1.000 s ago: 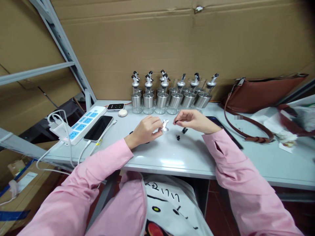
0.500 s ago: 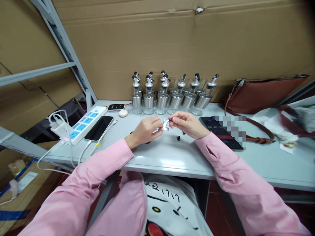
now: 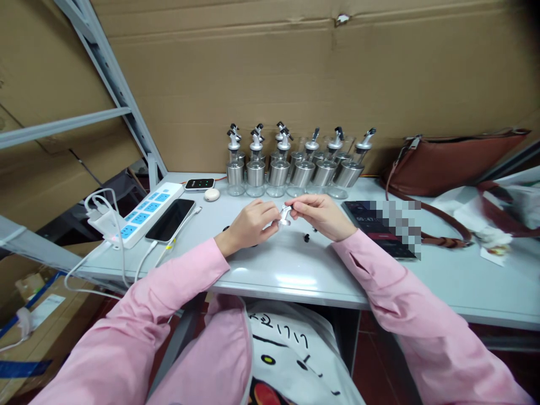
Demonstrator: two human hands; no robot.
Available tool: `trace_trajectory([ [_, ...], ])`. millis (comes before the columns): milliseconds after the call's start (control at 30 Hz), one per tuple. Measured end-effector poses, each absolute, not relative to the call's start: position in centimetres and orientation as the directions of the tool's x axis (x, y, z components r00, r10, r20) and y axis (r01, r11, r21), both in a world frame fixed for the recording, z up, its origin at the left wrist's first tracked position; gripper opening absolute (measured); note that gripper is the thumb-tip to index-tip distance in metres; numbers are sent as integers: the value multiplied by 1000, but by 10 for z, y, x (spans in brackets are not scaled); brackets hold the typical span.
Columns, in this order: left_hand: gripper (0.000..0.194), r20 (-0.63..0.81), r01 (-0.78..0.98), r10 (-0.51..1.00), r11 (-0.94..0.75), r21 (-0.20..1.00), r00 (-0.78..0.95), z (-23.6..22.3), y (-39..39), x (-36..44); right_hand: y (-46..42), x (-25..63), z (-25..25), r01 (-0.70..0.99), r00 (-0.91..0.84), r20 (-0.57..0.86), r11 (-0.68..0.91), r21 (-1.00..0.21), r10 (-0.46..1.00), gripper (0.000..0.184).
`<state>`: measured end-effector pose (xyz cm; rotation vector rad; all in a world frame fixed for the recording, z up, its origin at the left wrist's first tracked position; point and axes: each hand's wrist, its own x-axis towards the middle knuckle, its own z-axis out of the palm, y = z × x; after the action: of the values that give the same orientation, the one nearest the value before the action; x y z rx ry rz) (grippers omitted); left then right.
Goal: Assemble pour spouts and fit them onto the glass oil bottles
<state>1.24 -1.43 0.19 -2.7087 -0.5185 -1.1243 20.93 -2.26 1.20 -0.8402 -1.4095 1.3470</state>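
Above the middle of the table, my left hand (image 3: pixel 252 224) is closed on a silver pour spout (image 3: pixel 284 218) with a wide round base. My right hand (image 3: pixel 317 214) pinches a small black piece (image 3: pixel 289 207) at the spout's upper end; it looks like the spout's cap, though fingers partly cover it. Small black parts (image 3: pixel 306 238) lie on the table below my right hand. Other dark pieces (image 3: pixel 226 228) show beside and under my left hand, mostly hidden. Behind both hands stand several glass and steel oil bottles (image 3: pixel 279 173), many topped with similar silver spouts with black caps.
On the left of the grey table (image 3: pixel 261 270) are a power strip (image 3: pixel 147 211), a black phone (image 3: pixel 171 219), a white cable, a small device (image 3: pixel 199 184) and a round white case (image 3: pixel 211 194). To the right lie a tablet-like screen (image 3: pixel 375 225) and a brown bag (image 3: pixel 455 163).
My right hand has shifted very slightly left, its fingers still on the black piece. My left hand keeps its hold on the spout, almost unmoved.
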Motion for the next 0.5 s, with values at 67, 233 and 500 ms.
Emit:
trace_trajectory([
  [67, 8, 733, 374, 240, -927, -22, 637, 2, -14, 12, -24, 208, 12, -203, -303, 159, 99, -974, 940, 26],
  [233, 9, 816, 384, 175, -921, -62, 551, 6, -13, 12, -26, 203, 13, -369, -413, 68, -99, -924, 908, 23],
  [500, 10, 806, 374, 147, -922, -98, 574, 4, -15, 13, -27, 204, 9, -379, -492, 32, -180, -908, 870, 16],
])
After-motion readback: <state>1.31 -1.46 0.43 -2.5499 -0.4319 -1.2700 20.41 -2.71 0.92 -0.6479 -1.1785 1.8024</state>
